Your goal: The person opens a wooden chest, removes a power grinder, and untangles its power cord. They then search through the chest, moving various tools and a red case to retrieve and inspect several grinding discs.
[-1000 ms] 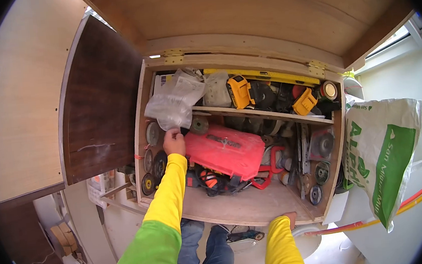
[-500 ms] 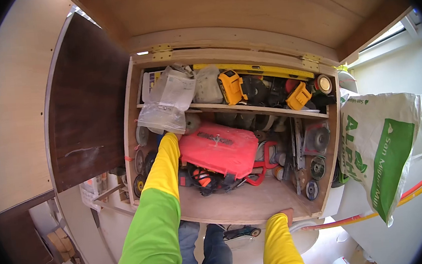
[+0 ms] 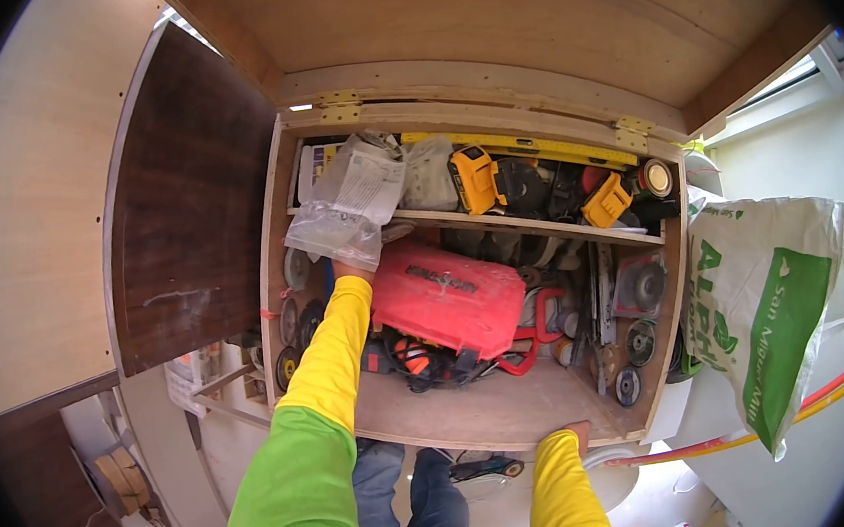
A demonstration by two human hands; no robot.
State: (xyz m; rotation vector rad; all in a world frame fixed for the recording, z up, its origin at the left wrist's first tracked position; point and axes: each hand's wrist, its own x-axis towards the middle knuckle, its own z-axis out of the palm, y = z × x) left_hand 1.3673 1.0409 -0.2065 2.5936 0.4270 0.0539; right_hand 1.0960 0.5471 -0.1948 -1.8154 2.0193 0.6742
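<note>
A red plastic tool case [image 3: 450,296] lies slantwise in the lower compartment of an open wooden tool box [image 3: 475,414]. My left hand [image 3: 350,271] is at the case's left end, its fingers hidden behind a clear plastic bag [image 3: 333,226] that hangs over the shelf edge. Whether they grip the case does not show. My right hand [image 3: 580,434] is curled over the box's front edge, right of the middle. In front of the case lies a dark tool with orange parts [image 3: 415,356]. A red-handled tool [image 3: 545,318] stands at its right end.
Yellow-and-black batteries or chargers [image 3: 475,179] and a yellow spirit level [image 3: 522,142] fill the upper shelf [image 3: 529,222]. Discs [image 3: 640,342] line the side walls. The raised lid [image 3: 480,7] hangs overhead. A white-and-green sack [image 3: 762,304] is at the right.
The view has shifted a little, so the box sits slightly farther right. My left hand is still at the red case's left end, my right hand still at the front edge.
</note>
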